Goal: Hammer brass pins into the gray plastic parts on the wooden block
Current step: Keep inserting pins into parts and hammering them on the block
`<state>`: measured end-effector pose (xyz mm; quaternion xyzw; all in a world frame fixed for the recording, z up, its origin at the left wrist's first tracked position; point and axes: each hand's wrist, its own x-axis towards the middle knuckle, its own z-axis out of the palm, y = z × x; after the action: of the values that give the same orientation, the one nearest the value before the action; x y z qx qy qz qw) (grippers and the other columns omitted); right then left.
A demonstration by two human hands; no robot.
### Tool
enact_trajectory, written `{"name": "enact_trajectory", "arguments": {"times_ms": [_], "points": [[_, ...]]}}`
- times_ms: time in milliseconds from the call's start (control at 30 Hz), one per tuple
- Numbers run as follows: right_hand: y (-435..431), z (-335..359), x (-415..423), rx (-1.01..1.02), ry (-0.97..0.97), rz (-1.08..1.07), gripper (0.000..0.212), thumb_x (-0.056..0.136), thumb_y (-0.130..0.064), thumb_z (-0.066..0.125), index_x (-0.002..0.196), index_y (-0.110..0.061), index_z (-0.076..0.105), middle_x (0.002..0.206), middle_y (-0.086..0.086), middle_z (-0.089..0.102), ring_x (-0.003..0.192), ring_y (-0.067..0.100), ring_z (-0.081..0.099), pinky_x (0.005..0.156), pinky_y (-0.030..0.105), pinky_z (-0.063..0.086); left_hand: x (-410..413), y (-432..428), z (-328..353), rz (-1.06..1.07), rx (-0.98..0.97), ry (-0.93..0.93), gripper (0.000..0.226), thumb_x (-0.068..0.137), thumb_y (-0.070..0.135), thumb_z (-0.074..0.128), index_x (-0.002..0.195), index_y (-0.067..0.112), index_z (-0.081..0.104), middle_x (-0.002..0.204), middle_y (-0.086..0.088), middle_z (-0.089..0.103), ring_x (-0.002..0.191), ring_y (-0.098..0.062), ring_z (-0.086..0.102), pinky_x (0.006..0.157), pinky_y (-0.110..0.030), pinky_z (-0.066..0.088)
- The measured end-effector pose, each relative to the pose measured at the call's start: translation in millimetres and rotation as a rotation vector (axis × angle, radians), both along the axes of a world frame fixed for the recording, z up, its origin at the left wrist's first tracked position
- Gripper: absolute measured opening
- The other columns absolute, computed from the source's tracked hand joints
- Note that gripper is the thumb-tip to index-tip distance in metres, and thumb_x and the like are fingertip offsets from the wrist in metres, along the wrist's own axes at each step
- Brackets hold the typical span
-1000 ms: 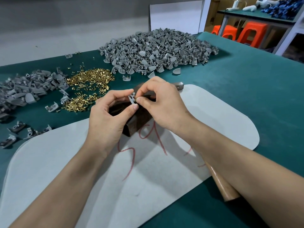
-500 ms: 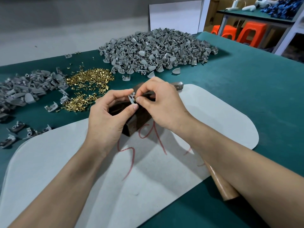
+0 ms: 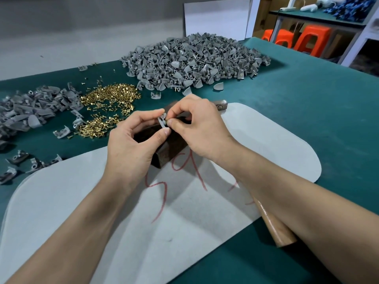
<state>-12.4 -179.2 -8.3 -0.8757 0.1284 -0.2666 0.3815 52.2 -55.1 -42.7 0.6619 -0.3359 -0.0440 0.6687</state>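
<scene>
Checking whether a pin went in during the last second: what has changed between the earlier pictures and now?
Nothing visibly moved; nothing was taken or let go. The left hand still pinches the small gray plastic part above the dark wooden block, the right hand still pinches what looks like a small brass pin against it, and the wooden-handled hammer still lies under the right forearm.

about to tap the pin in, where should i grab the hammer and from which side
Likely the hammer by the butt end of its wooden handle, from above on the person's right. That end lies bare on the table, nearest the person; the middle runs under the right forearm, and the metal head sits past the right hand, by the wooden block.
</scene>
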Motion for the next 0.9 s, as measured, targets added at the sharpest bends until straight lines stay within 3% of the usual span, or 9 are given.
{"name": "enact_trajectory", "arguments": {"times_ms": [367, 633, 733, 900], "points": [[-1.4, 1.1, -0.3, 0.023, -0.016, 0.041, 0.007, 0.081, -0.003, 0.068, 0.079, -0.010, 0.071, 0.089, -0.002, 0.057, 0.086, 0.012, 0.057, 0.085, 0.021, 0.044, -0.4, 0.7, 0.3, 0.002, 0.002, 0.001, 0.035, 0.080, 0.002, 0.073, 0.098, 0.031, 0.067, 0.093, 0.012, 0.073, 0.094, -0.002, 0.066, 0.088, -0.022, 0.052], [-11.6, 3.6, -2.5, 0.070, 0.075, 0.088, 0.010, 0.080, -0.018, 0.072, 0.076, -0.027, 0.069, 0.086, -0.011, 0.058, 0.092, 0.016, 0.063, 0.092, 0.044, 0.047, -2.1, 0.8, 1.0, -0.020, -0.019, 0.072, 0.029, 0.082, 0.003, 0.071, 0.100, 0.025, 0.067, 0.096, 0.008, 0.075, 0.097, -0.004, 0.068, 0.080, -0.016, 0.052], [-11.4, 3.4, -2.2, 0.060, 0.073, 0.088, 0.018, 0.080, -0.021, 0.072, 0.071, -0.034, 0.065, 0.086, -0.012, 0.059, 0.092, 0.016, 0.062, 0.091, 0.046, 0.047, -1.9, 0.7, 1.1, -0.028, -0.016, 0.058, 0.029, 0.082, 0.003, 0.071, 0.100, 0.025, 0.066, 0.095, 0.010, 0.075, 0.097, -0.004, 0.068, 0.080, -0.015, 0.051], [-11.0, 3.3, -2.5, 0.046, 0.067, 0.083, 0.016, 0.081, -0.020, 0.070, 0.071, -0.032, 0.065, 0.085, -0.011, 0.058, 0.093, 0.016, 0.061, 0.090, 0.046, 0.046, -0.4, 1.3, -0.3, -0.019, 0.010, 0.015, 0.030, 0.081, 0.007, 0.072, 0.099, 0.030, 0.067, 0.093, 0.006, 0.074, 0.093, -0.002, 0.067, 0.080, -0.016, 0.051]]}}
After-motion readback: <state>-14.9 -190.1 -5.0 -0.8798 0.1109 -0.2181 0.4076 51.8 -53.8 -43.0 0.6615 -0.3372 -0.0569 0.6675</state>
